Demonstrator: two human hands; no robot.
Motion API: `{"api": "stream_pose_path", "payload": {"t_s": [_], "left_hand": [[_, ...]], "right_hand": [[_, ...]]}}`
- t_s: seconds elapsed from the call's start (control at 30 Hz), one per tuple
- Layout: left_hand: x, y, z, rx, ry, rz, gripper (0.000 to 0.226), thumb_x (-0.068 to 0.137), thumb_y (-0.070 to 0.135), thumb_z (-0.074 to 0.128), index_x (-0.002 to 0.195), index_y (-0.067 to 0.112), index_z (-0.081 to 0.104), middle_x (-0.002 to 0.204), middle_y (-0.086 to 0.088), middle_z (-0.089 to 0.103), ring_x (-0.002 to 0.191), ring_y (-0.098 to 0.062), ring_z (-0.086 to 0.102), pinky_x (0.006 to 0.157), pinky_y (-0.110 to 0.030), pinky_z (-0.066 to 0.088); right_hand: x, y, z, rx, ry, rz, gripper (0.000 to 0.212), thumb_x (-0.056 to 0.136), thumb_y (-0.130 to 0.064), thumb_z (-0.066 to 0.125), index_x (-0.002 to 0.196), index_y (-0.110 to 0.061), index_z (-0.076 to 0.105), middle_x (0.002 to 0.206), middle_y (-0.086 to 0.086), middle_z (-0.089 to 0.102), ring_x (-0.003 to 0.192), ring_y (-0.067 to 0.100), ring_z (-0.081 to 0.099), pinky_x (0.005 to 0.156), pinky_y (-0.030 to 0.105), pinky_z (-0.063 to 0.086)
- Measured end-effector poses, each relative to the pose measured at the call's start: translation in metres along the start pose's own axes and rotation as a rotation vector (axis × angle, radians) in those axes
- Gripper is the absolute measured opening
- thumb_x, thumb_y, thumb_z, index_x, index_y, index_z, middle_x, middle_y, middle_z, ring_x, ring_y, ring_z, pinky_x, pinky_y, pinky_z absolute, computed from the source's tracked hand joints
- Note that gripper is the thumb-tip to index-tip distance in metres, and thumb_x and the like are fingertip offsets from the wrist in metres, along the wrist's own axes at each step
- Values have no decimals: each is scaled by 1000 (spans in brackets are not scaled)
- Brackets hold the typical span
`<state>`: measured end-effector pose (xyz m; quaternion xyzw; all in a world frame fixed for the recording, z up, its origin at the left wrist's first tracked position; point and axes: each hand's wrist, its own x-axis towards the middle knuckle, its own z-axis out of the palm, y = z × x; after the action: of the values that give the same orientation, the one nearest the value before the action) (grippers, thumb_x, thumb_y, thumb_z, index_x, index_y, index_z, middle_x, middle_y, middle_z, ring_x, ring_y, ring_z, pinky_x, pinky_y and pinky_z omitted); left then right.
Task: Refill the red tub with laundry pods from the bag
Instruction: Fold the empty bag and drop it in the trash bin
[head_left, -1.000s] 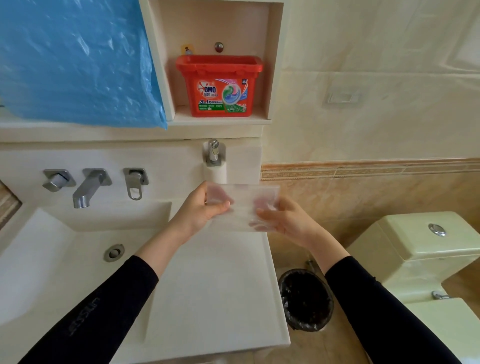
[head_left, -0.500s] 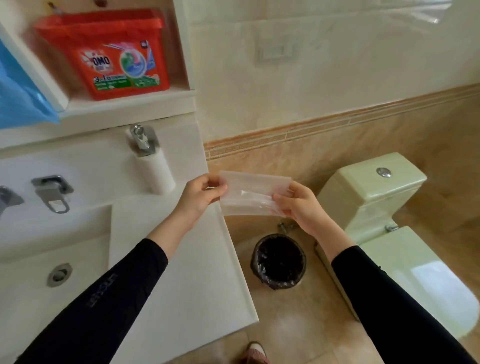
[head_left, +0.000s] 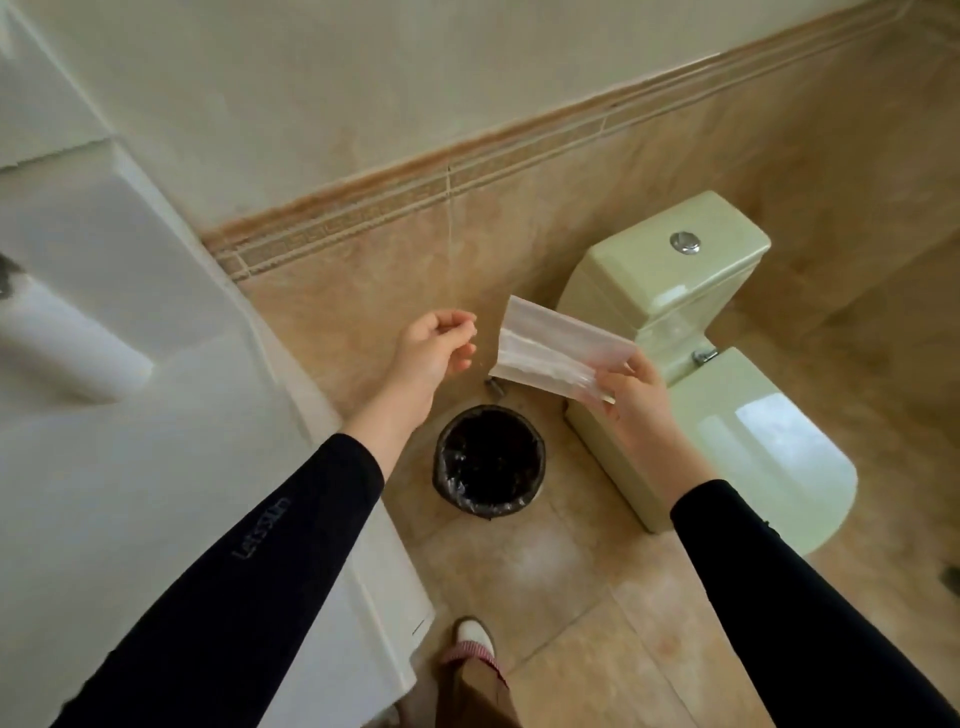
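Pinching the clear bag (head_left: 558, 353) at its near-right end, the right hand (head_left: 631, 395) holds it out above & just right of the black-lined bin (head_left: 488, 460), w/ the toilet (head_left: 691, 332) behind. Left hand (head_left: 434, 351) is off the bag, close beside its left edge, fingers loosely curled, holding nothing. Half a sec ago both hands gripped the bag by the counter (head_left: 171, 415); view has since swung right & down, so the red tub is out of frame. Can't tell if any pods remain in the bag; it looks flat. Shoe (head_left: 474, 642) partly cut off at bottom.
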<state>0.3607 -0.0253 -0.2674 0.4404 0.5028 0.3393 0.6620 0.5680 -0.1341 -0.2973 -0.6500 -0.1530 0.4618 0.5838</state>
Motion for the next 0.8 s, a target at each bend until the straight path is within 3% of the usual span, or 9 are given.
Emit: {"api": "stream_pose_path", "payload": {"t_s": [0.17, 0.23, 0.33, 0.47, 0.6, 0.7, 0.8], "left_hand": [[42, -62, 32, -75, 83, -216, 5, 88, 18, 62, 87, 20, 66, 78, 4, 67, 67, -11, 62, 62, -26, 51], [56, -90, 39, -90, 124, -265, 5, 89, 20, 60, 88, 19, 65, 77, 4, 66, 67, -12, 62, 62, -26, 50], [74, -134, 46, -91, 130, -306, 6, 89, 21, 59, 90, 18, 65, 79, 3, 66, 69, -13, 62, 63, -27, 50], [102, -193, 48, -37, 106, -327, 9, 89, 21, 58, 92, 17, 66, 79, 2, 68, 70, -14, 64, 64, -27, 52], [125, -250, 35, 110, 141, -300, 6, 84, 23, 60, 82, 22, 66, 77, 2, 68, 67, -13, 63, 61, -26, 48], [142, -290, 20, 181, 170, -307, 7, 84, 25, 62, 79, 24, 66, 75, 3, 68, 65, -11, 63, 61, -26, 47], [158, -323, 9, 207, 195, -316, 7, 84, 24, 61, 79, 24, 66, 75, 3, 68, 63, -9, 63, 59, -24, 47]], "right_hand": [[45, 43, -26, -25, 124, 82, 48, 87, 17, 42, 128, -6, 55, 109, 12, 65, 90, 26, 66, 60, 25, 57], [62, 66, -33, -78, 136, 85, 43, 86, 16, 43, 119, -8, 59, 102, 11, 65, 85, 23, 67, 58, 23, 57], [85, 103, -42, -154, 212, 98, 42, 82, 14, 45, 91, -25, 60, 89, 0, 66, 68, 4, 70, 56, 17, 55], [113, 157, -53, -247, 222, 140, 41, 79, 9, 45, 95, -25, 61, 88, -10, 66, 72, 2, 66, 52, 11, 50], [137, 211, -62, -301, 224, 196, 42, 78, 8, 44, 93, -28, 58, 96, -3, 67, 84, 12, 64, 52, 13, 50], [155, 256, -63, -320, 254, 246, 31, 83, 6, 48, 101, -18, 54, 102, 6, 64, 79, 18, 60, 49, 18, 48], [168, 302, -59, -350, 268, 285, 27, 87, 0, 55, 110, -14, 51, 111, 10, 64, 90, 23, 62, 73, 40, 56]]}}
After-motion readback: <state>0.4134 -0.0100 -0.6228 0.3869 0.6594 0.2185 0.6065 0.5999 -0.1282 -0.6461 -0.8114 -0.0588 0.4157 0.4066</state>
